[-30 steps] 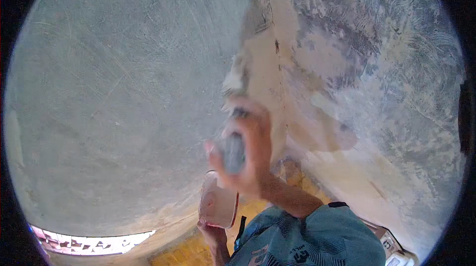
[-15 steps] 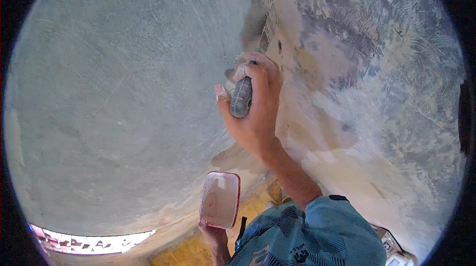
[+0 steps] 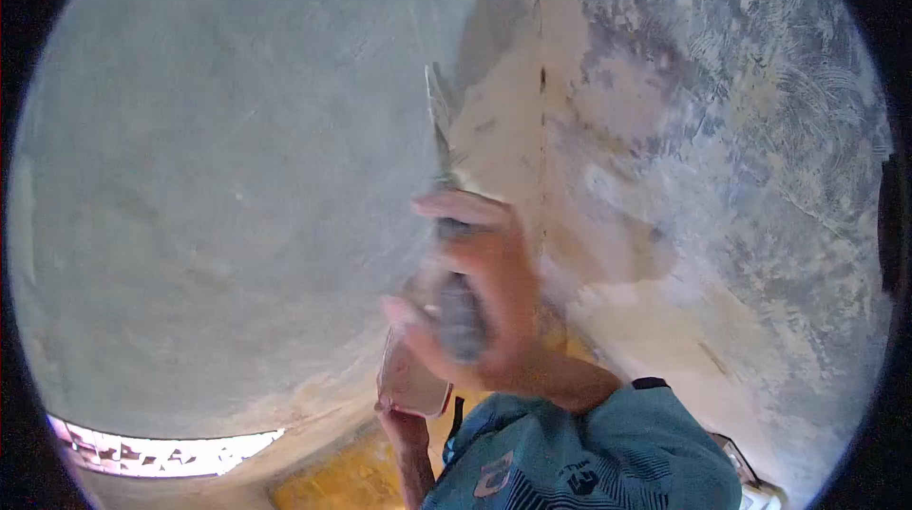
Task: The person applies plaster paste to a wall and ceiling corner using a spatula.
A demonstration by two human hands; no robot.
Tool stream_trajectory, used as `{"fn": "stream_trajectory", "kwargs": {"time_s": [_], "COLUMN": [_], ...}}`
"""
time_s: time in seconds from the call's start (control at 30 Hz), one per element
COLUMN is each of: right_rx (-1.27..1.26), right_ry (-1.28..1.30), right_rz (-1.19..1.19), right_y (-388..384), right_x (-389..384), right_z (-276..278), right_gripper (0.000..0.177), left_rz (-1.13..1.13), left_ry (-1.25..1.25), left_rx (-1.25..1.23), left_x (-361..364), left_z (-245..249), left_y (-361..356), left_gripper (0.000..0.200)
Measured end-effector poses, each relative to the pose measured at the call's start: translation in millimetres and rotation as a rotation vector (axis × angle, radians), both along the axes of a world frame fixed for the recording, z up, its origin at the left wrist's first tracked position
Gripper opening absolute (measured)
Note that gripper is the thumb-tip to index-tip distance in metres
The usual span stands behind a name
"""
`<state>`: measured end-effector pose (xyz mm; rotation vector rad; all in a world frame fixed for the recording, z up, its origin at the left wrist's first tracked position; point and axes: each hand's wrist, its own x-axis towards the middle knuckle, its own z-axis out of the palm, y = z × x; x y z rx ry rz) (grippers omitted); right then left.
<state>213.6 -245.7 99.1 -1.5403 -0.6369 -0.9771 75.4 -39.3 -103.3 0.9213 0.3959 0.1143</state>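
Note:
My right hand (image 3: 508, 282), smeared a little by motion, is wrapped round the dark handle of a putty knife (image 3: 460, 315). The thin blade points up and slightly left, seen almost edge-on in front of the wall. Below it, my left hand (image 3: 403, 425) grips the lower end of a small rectangular plastic tub (image 3: 415, 385) with a red rim and whitish residue inside. My right hand and the knife handle cover the tub's upper part in this view. White smears show on the right fingertips.
A grey plastered wall (image 3: 209, 178) fills the left side. It meets a patchy, blotched wall (image 3: 722, 130) along a vertical corner line. A bright patterned opening (image 3: 161, 453) lies at lower left, a yellowish surface (image 3: 332, 472) at the bottom.
My right hand has drawn the putty knife down from the wall corner toward the tub, the blade swinging leftward. The left hand keeps hold of the tub, which the right hand now partly hides.

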Motion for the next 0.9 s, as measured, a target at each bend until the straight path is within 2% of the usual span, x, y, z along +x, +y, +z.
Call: {"fn": "stream_trajectory", "kwargs": {"time_s": [0.03,0.1,0.2,0.27,0.37,0.4,0.5,0.53,0.63,0.67,0.8,0.9], "right_rx": [0.044,0.261,0.625,0.687,0.606,0.656,0.219,0.107,-0.256,-0.356,-0.516,-0.777], "right_ry": [-0.044,0.080,0.520,0.633,0.707,0.711,0.569,0.496,0.313,0.335,0.214,0.098], "right_rz": [0.121,0.360,0.715,0.760,0.788,0.794,0.681,0.544,0.589,0.558,0.629,0.606], "right_y": [-7,-21,-46,-61,-75,-74,-81,-76,-75,-71,-61,-62], "right_x": [-13,-32,-53,-57,-63,-67,-80,-87,-98,-107,-124,-127], "right_z": [-7,-22,-44,-61,-77,-77,-75,-75,-60,-50,-43,-37], "right_gripper": [0.035,0.037,0.042,0.047,0.053,0.052,0.045,0.037,0.036,0.033,0.023,0.027], "left_rz": [0.043,0.034,0.043,-0.052,-0.071,-0.063,-0.052,-0.041,-0.023,-0.014,-0.035,-0.002], "left_ry": [0.014,-0.008,-0.085,-0.095,-0.089,-0.092,-0.129,-0.148,-0.213,-0.222,-0.256,-0.267], "left_rx": [0.022,0.071,0.179,0.113,0.120,0.127,0.169,0.183,0.200,0.182,0.114,0.112], "left_x": [-18,-16,-2,7,13,16,15,14,13,12,6,2], "left_z": [6,9,23,34,45,49,57,62,78,79,74,74], "left_y": [-2,-3,-13,-16,-17,-18,-18,-17,-16,-14,-3,2], "left_gripper": [0.072,0.073,0.067,0.073,0.072,0.073,0.074,0.076,0.081,0.082,0.086,0.086]}}
